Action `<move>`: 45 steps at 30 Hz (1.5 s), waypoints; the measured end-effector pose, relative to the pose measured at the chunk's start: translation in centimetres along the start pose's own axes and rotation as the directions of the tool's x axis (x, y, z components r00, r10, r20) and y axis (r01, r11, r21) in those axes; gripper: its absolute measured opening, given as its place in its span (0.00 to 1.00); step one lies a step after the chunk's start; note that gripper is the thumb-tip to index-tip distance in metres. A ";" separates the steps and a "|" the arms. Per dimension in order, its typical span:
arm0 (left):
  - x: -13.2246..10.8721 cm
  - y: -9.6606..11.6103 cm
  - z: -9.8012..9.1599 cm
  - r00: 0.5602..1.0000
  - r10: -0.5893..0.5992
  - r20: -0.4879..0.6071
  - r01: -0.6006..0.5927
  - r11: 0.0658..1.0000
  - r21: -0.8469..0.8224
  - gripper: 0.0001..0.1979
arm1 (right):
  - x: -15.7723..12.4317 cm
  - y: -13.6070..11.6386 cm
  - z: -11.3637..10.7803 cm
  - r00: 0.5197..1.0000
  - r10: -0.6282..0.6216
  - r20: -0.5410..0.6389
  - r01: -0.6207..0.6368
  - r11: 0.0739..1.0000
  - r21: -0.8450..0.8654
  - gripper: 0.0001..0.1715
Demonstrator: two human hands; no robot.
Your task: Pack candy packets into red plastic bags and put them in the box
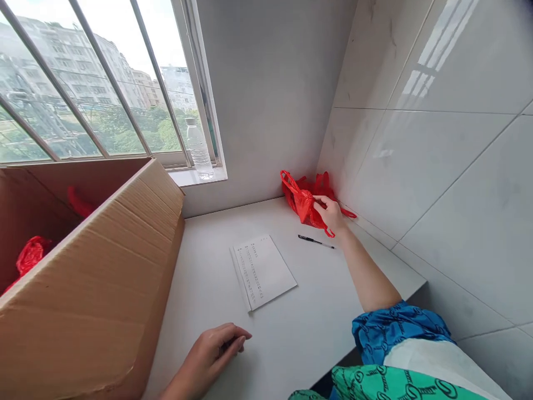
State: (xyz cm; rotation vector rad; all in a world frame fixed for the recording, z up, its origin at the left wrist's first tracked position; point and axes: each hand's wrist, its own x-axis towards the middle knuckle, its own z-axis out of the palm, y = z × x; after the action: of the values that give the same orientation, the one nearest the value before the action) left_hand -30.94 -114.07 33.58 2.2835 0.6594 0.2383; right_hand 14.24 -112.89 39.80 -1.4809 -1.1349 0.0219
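Note:
In the head view my right hand reaches to the back right corner of the white table, its fingers closed on a crumpled red plastic bag. Loops of the bag's handles stick out around it, and the tips of some fingers are hidden. My left hand is near the table's front edge, loosely curled with thumb and fingers together and nothing visible in it. Between the hands lies a sheet or thin booklet with lines of writing. A black pen rests just in front of the red bag.
A large open cardboard box stands on the left, with red plastic inside. On the window sill is a clear bottle. A barred window is behind the box; a tiled wall bounds the table on the right.

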 end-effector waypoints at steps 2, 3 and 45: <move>1.0 1.8 -0.9 0.999 -0.011 -0.043 0.008 0.998 -0.062 0.16 | -1.0 -2.1 1.2 0.985 -0.069 0.157 0.048 0.990 0.129 0.19; 1.6 2.6 -1.4 0.997 -0.010 -0.077 0.002 0.995 -0.100 0.17 | -1.7 -3.0 1.9 0.963 -0.099 0.249 0.053 0.981 0.185 0.19; 9.1 -0.5 -2.4 0.879 -0.255 -0.402 0.054 0.892 -0.449 0.24 | -14.2 -5.6 11.0 0.815 -0.142 0.561 0.164 0.986 0.011 0.16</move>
State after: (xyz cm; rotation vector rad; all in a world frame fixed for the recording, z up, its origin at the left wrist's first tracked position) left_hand -24.24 -107.60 34.72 1.7437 0.9241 0.7762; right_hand -3.18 -114.70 32.84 -1.4497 -1.7389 0.3491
